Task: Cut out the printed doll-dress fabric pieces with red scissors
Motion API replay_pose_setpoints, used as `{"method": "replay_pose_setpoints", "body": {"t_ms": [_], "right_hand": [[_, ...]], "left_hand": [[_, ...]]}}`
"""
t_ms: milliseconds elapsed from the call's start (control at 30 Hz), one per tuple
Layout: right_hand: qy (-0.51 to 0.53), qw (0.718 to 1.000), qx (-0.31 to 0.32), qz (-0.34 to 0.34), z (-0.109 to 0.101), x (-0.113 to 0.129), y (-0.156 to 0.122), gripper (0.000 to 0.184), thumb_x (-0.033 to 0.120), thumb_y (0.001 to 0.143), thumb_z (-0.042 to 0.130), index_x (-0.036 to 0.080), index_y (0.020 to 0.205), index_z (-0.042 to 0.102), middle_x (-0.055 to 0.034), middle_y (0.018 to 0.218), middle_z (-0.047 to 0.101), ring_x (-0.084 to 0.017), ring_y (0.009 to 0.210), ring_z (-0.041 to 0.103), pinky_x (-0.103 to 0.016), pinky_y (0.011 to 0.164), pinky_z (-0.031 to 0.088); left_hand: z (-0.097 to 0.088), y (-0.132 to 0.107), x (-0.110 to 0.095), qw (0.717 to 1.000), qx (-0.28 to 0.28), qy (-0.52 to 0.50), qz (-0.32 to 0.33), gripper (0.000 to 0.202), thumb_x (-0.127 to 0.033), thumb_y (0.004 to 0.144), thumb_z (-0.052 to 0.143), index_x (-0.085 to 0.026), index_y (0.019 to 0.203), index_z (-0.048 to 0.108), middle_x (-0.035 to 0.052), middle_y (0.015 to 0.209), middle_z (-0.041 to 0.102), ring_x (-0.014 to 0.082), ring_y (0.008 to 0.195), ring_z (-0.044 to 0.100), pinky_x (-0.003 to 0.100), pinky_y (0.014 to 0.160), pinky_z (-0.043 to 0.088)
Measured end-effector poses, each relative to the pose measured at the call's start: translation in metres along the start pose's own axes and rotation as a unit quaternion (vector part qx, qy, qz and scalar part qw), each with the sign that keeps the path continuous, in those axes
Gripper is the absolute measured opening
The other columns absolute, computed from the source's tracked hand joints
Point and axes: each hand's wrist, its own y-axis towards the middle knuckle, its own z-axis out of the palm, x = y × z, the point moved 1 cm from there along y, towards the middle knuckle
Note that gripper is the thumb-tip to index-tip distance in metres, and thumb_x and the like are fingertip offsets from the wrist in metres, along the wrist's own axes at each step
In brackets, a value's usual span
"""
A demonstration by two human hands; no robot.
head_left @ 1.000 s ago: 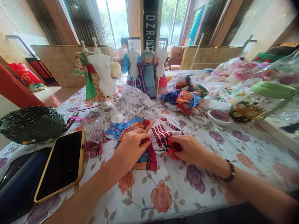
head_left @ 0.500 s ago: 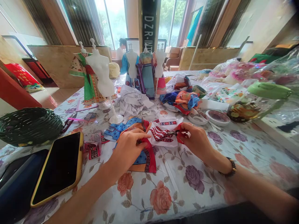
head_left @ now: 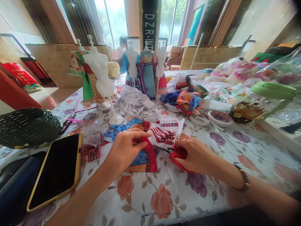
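Observation:
My right hand (head_left: 196,154) grips a pair of red-handled scissors (head_left: 179,158), whose dark blades lie along the lower edge of a white printed cloth (head_left: 168,130) with red patterns. My left hand (head_left: 128,147) is bent over a patterned cloth (head_left: 150,155) in blue, orange and red, its thumb and fingers around the folds near the white piece. Part of the cloth is hidden under that hand. A small red-and-pink printed scrap (head_left: 92,150) lies to the left of it.
A bare white dress form (head_left: 101,73) stands behind the cloth, beside white scraps (head_left: 135,102). At left are a phone (head_left: 55,171) and a dark woven basket (head_left: 28,128). Tape rolls (head_left: 219,118), a coloured fabric heap (head_left: 184,100) and a green-lidded jar (head_left: 249,106) sit at right.
My right hand has come down and towards me with the scissors, from the white cloth's right edge to its lower edge. My left hand stays nearly in place, its fingers slightly straighter.

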Motion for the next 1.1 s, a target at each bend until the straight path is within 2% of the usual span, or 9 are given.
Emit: {"method": "replay_pose_setpoints", "body": {"t_ms": [133, 433, 600, 833, 967, 1100], "right_hand": [[-0.040, 0.998, 0.043, 0.023, -0.003, 0.001, -0.003, 0.031, 0.035, 0.077, 0.059, 0.020, 0.055, 0.041, 0.0004, 0.049, 0.043, -0.010, 0.046, 0.024, -0.028, 0.047, 0.016], [-0.012, 0.992, 0.120, 0.046, -0.011, 0.009, -0.003, 0.031, 0.036, 0.079, 0.054, 0.019, 0.058, 0.039, 0.0021, 0.052, 0.043, -0.010, 0.048, 0.028, -0.028, 0.050, 0.019], [0.009, 0.991, 0.126, 0.046, -0.011, 0.008, -0.004, 0.035, 0.042, 0.081, 0.053, 0.020, 0.059, 0.039, 0.0021, 0.053, 0.042, -0.011, 0.050, 0.030, -0.029, 0.051, 0.020], [0.109, 0.987, 0.110, 0.042, -0.011, 0.004, -0.002, 0.049, 0.055, 0.081, 0.058, 0.020, 0.057, 0.034, 0.0048, 0.051, 0.034, -0.010, 0.051, 0.027, -0.028, 0.050, 0.020], [0.228, 0.965, 0.129, 0.029, -0.011, 0.000, -0.003, 0.055, 0.058, 0.079, 0.063, 0.019, 0.056, 0.031, 0.0063, 0.054, 0.027, -0.009, 0.053, 0.024, -0.027, 0.048, 0.017], [0.350, 0.918, 0.187, 0.025, -0.013, -0.002, -0.003, 0.056, 0.063, 0.080, 0.063, 0.019, 0.059, 0.034, 0.0062, 0.057, 0.029, -0.008, 0.054, 0.026, -0.026, 0.048, 0.017]], "left_hand": [[0.000, -0.001, -0.003, 1.000, -0.005, -0.006, 0.000, 0.031, -0.003, 0.074, 0.071, -0.022, 0.097, 0.078, 0.0036, 0.103, 0.075, 0.0173, 0.087, 0.071, 0.025, 0.072, 0.060], [-0.001, -0.003, -0.007, 1.000, -0.015, -0.022, 0.010, 0.030, 0.000, 0.073, 0.070, -0.020, 0.094, 0.079, 0.0054, 0.100, 0.074, 0.0156, 0.088, 0.070, 0.020, 0.070, 0.060], [0.000, -0.003, -0.010, 0.999, -0.013, -0.033, 0.008, 0.029, -0.001, 0.073, 0.071, -0.020, 0.093, 0.079, 0.0054, 0.099, 0.074, 0.0158, 0.087, 0.070, 0.020, 0.070, 0.060], [-0.001, -0.004, -0.011, 0.997, -0.008, -0.072, -0.005, 0.026, -0.006, 0.074, 0.071, -0.019, 0.094, 0.079, 0.0054, 0.100, 0.073, 0.0158, 0.088, 0.070, 0.022, 0.073, 0.060], [-0.001, -0.006, -0.012, 0.992, -0.001, -0.120, -0.023, 0.024, -0.014, 0.072, 0.075, -0.023, 0.094, 0.079, 0.0042, 0.106, 0.071, 0.0183, 0.096, 0.068, 0.026, 0.081, 0.060], [0.001, -0.009, -0.015, 0.968, 0.025, -0.225, -0.107, 0.025, -0.025, 0.063, 0.083, -0.027, 0.089, 0.079, 0.0016, 0.121, 0.062, 0.0198, 0.090, 0.068, 0.031, 0.070, 0.065]]}}
